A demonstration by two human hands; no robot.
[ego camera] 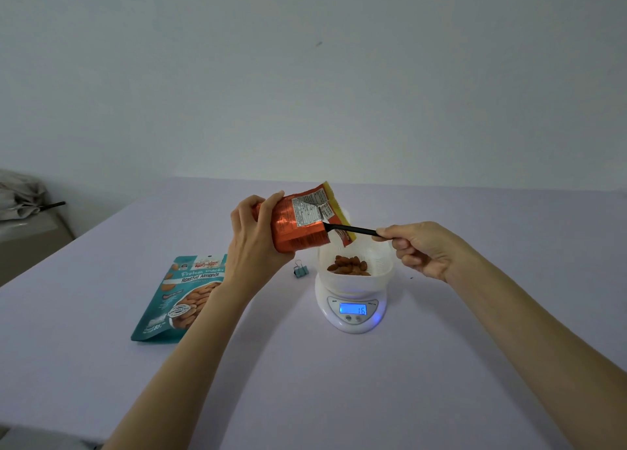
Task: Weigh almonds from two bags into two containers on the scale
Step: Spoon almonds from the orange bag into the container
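Observation:
My left hand (252, 234) grips an orange foil almond bag (298, 227), tilted with its open mouth to the right, above a white container (356, 280). My right hand (415, 247) pinches the handle of a black spoon (351, 229) whose tip reaches into the bag's mouth. The container sits on a white kitchen scale (353, 308) and holds several brown almonds (349, 265). The lit blue display reads 16. A teal roasted-almonds bag (179, 297) lies flat on the table to the left, partly behind my left forearm.
A small teal binder clip (300, 269) lies on the pale lilac table (305, 364) just left of the scale. Crumpled grey fabric and a dark rod (30, 198) rest on a low surface beyond the table's far left edge. A plain wall stands behind.

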